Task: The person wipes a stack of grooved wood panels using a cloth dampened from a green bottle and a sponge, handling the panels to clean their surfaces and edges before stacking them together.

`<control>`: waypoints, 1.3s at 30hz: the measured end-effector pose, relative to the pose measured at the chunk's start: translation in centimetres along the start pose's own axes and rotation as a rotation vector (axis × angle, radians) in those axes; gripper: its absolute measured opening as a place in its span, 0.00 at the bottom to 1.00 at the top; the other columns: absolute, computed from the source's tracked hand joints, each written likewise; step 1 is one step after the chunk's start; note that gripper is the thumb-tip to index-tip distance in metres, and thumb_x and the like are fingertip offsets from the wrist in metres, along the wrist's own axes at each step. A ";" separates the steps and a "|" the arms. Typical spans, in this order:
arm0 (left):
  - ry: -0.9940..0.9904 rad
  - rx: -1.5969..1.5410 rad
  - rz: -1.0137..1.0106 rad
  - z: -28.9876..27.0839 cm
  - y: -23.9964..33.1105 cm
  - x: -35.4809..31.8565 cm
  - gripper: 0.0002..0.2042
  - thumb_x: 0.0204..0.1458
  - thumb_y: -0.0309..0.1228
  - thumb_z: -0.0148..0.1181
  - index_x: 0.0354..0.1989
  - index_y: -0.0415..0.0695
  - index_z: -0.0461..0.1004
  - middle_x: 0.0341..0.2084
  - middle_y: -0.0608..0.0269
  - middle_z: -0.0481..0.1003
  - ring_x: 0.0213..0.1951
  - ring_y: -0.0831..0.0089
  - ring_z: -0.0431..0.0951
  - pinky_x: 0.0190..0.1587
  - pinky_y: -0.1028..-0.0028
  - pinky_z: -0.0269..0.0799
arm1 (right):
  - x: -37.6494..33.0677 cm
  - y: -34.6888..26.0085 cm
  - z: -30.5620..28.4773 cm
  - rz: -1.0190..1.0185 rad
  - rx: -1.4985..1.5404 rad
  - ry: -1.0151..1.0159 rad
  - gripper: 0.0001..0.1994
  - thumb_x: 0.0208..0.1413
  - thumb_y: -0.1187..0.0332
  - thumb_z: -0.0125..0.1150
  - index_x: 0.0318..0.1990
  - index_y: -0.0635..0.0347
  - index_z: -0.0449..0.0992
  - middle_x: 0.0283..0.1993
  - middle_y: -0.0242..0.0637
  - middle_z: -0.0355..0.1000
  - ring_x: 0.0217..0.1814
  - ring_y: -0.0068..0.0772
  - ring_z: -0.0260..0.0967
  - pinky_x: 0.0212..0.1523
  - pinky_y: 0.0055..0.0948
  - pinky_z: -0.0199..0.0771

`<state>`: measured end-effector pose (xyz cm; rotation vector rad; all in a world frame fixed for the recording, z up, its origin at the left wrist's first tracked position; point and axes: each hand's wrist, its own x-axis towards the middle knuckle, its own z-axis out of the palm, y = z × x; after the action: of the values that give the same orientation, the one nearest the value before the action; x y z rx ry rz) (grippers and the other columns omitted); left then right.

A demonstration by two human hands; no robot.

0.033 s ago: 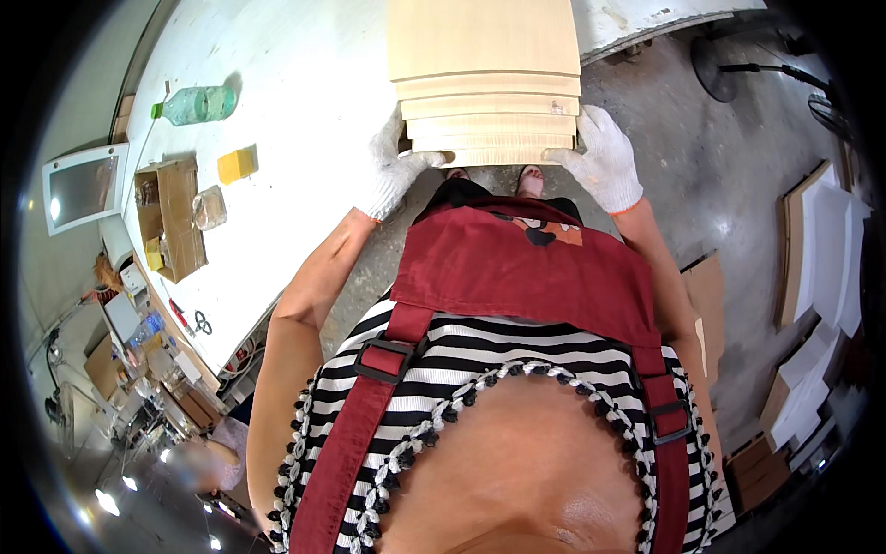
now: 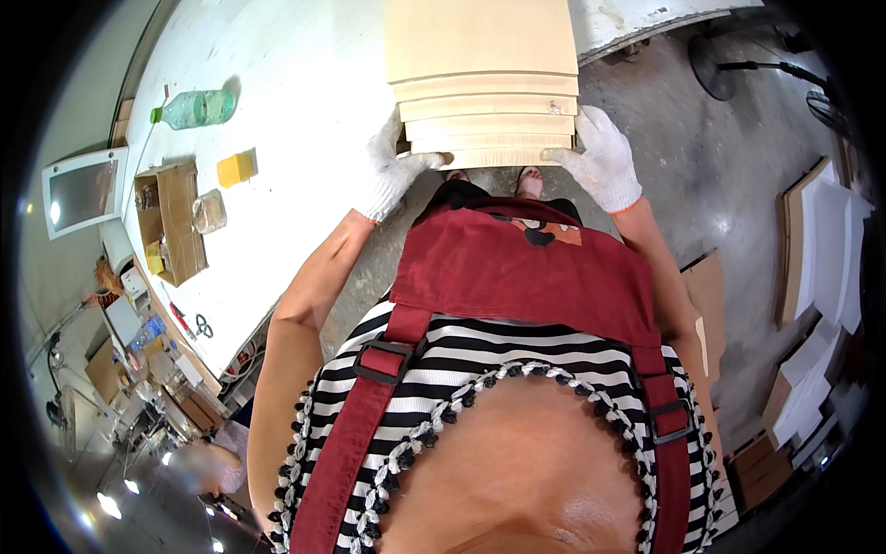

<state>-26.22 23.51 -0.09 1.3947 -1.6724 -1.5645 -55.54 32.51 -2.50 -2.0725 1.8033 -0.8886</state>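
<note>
A stack of pale wooden boards (image 2: 480, 42) reaches from the white table toward me, its near ends staggered like steps. Both my hands wear white knit gloves with orange cuff edges. My left hand (image 2: 392, 166) grips the near left corner, its thumb lying along the lowest visible board. At the near right corner, my right hand (image 2: 604, 164) does the same, with its thumb on the front edge and a finger up the side. The fingers under the boards are hidden. One board shows a small dark mark near its right end.
On the white table (image 2: 295, 55) at left lie a green-tinted bottle (image 2: 198, 109), a yellow block (image 2: 236, 169), an open cardboard box (image 2: 173, 222) and scissors (image 2: 203, 325). A black fan (image 2: 715, 69) stands far right. White panels (image 2: 826, 249) lean at right. A person (image 2: 217, 462) is at lower left.
</note>
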 end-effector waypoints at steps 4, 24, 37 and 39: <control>-0.018 0.121 -0.054 0.0 1.2 0.2 0.38 0.36 0.21 0.69 0.62 0.38 0.63 0.48 0.52 0.76 0.49 0.66 0.77 0.51 0.68 0.76 | 0.1 -0.1 -0.3 0.060 0.017 -0.027 0.28 0.41 0.57 0.70 0.50 0.61 0.72 0.44 0.44 0.69 0.44 0.50 0.70 0.42 0.43 0.74; -0.052 -0.016 -0.189 -3.5 2.1 1.3 0.27 0.39 0.20 0.70 0.51 0.30 0.71 0.37 0.54 0.78 0.37 0.70 0.78 0.39 0.74 0.75 | 2.2 2.9 -1.1 0.133 0.186 0.069 0.21 0.54 0.62 0.58 0.56 0.53 0.72 0.58 0.41 0.67 0.59 0.44 0.66 0.59 0.38 0.68; -0.015 -0.006 -0.152 -2.9 2.9 1.0 0.29 0.37 0.21 0.71 0.52 0.28 0.69 0.37 0.51 0.78 0.37 0.69 0.80 0.39 0.74 0.78 | 3.0 1.8 2.6 0.376 0.300 0.028 0.26 0.58 0.61 0.52 0.66 0.46 0.63 0.67 0.43 0.60 0.66 0.47 0.60 0.63 0.38 0.64; -0.017 -0.028 -0.160 -2.6 3.3 0.8 0.29 0.37 0.21 0.71 0.52 0.29 0.69 0.37 0.51 0.78 0.38 0.69 0.80 0.39 0.74 0.77 | 2.9 2.1 2.8 0.360 0.302 0.030 0.25 0.59 0.61 0.51 0.65 0.47 0.64 0.67 0.44 0.60 0.66 0.47 0.60 0.63 0.37 0.64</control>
<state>-25.52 21.10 3.39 1.5374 -1.5755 -1.6849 -55.40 28.76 -5.06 -1.5004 1.8430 -1.0152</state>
